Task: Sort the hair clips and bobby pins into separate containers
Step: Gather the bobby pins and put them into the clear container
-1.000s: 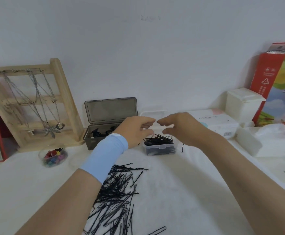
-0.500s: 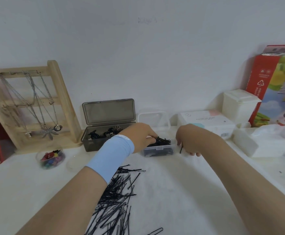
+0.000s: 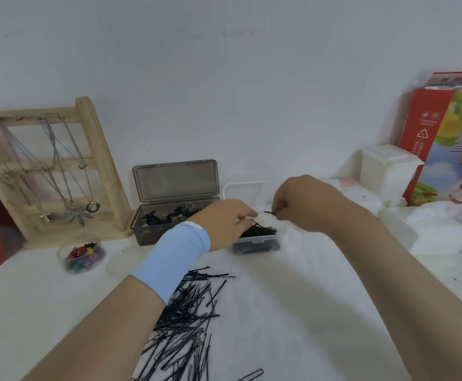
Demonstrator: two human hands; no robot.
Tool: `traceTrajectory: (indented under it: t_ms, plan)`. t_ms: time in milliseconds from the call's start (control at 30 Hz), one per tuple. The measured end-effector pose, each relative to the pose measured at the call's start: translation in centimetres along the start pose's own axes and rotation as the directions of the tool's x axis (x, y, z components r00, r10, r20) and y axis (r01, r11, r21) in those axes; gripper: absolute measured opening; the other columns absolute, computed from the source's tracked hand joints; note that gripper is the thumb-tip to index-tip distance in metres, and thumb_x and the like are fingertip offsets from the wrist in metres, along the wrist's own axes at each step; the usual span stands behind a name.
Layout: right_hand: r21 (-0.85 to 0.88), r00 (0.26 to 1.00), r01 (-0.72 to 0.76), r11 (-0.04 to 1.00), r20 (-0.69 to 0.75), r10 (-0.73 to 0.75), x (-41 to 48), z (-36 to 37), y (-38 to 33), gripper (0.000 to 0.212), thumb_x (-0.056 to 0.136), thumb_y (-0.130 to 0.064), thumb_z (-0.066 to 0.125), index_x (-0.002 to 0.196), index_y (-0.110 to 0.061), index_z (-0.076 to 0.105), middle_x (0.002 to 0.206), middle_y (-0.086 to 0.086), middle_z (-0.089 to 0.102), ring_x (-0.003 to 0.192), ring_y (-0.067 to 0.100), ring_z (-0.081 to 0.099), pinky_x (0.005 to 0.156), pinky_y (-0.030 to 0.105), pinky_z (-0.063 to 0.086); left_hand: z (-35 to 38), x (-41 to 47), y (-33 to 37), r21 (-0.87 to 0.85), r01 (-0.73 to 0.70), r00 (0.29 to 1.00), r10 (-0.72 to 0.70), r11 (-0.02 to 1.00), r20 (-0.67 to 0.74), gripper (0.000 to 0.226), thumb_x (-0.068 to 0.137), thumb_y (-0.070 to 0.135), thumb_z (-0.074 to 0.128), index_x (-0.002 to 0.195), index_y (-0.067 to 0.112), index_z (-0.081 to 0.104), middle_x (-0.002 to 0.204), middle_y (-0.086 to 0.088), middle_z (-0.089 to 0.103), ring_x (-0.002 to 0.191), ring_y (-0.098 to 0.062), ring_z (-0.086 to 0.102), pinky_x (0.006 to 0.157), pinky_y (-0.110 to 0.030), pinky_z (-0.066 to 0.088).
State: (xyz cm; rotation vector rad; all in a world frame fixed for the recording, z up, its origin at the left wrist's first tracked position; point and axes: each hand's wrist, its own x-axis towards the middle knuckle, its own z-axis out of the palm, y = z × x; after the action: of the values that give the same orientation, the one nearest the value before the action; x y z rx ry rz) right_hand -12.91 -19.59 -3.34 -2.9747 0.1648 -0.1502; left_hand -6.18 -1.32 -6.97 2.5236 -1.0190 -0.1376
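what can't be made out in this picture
Head view:
- Left hand: fingertips hidden by its own back; grip on pins in the small clear plastic box unclear.
- Loose black bobby pin pile: partly under the left forearm, cut by the bottom edge.
- Dark clips in the smoky grey lidded box: too dark to count.

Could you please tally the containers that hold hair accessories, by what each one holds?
Bobby pins: 1, the clear box
Dark clips: 1, the grey box
Coloured clips: 1, the round dish
Total: 3
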Motion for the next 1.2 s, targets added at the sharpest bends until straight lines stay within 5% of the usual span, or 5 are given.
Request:
traceTrajectory:
  t_ms: [133,267,600,867,1200]
  plan:
    - [0.002,0.998,0.052,0.999,-0.03,-0.052,0.8,2.7,-0.3,0.012,0.091,-0.034,0.062,0.096,-0.04,0.071,0.099,-0.013,0.066,0.102,0.014,0.059,0.074,0.026,0.041,0.0,-0.6,-0.9,0.068,-0.032,0.981,0.044,0.997,-0.189,0.031,0.1,0.028,0.047,0.128,0.027,0.062,0.125,0.01,0.06,0.112,-0.011,0.052,0.104,-0.03,0.038]
    - [-0.146,0.991,0.133,0.98,0.026,-0.131,1.0,4.1,-0.7,0.026,0.09,-0.021,0.054,0.078,-0.037,0.07,0.077,-0.007,0.064,0.082,0.019,0.06,0.06,0.031,0.047,0.8,-1.2,-1.6,0.29,-0.045,0.997,0.026,0.956,0.069,0.048,0.085,0.062,0.045,0.127,0.044,0.058,0.122,0.01,0.06,0.121,-0.024,0.045,0.109,-0.043,0.033]
    - [0.093,0.91,0.382,0.919,0.134,-0.392,-3.9,-0.5,-6.9,0.025,0.091,-0.029,0.062,0.114,-0.032,0.072,0.111,-0.014,0.069,0.086,0.004,0.054,0.082,0.022,0.046,-2.2,-6.4,-3.6,0.108,0.018,0.999,-0.014,0.994,-0.038,0.031,0.09,0.038,0.062,0.12,0.031,0.062,0.111,0.017,0.059,0.102,-0.002,0.055,0.095,-0.025,0.046]
    - [-0.044,0.693,0.491,0.87,0.626,-0.359,-7.6,3.3,-11.0,0.147,0.059,-0.058,0.087,0.153,-0.026,-0.022,0.164,-0.008,-0.003,0.151,0.018,0.004,0.118,0.046,0.023,-0.5,-11.1,-5.8,0.209,0.101,0.934,-0.164,0.973,0.316,0.073,0.075,0.071,0.058,0.137,0.035,0.046,0.134,0.022,0.034,0.128,-0.004,0.031,0.11,-0.034,0.033]
    - [0.014,0.741,0.466,0.885,0.539,-0.399,-7.3,4.0,-10.7,0.129,0.068,-0.057,0.081,0.154,-0.035,-0.012,0.156,-0.011,0.016,0.144,0.016,0.023,0.113,0.04,0.034,-0.9,-13.4,-5.3,0.168,0.104,0.912,-0.161,0.98,0.377,0.116,0.06,0.081,0.067,0.154,0.035,0.016,0.146,0.022,0.017,0.139,-0.006,0.012,0.12,-0.04,0.023]
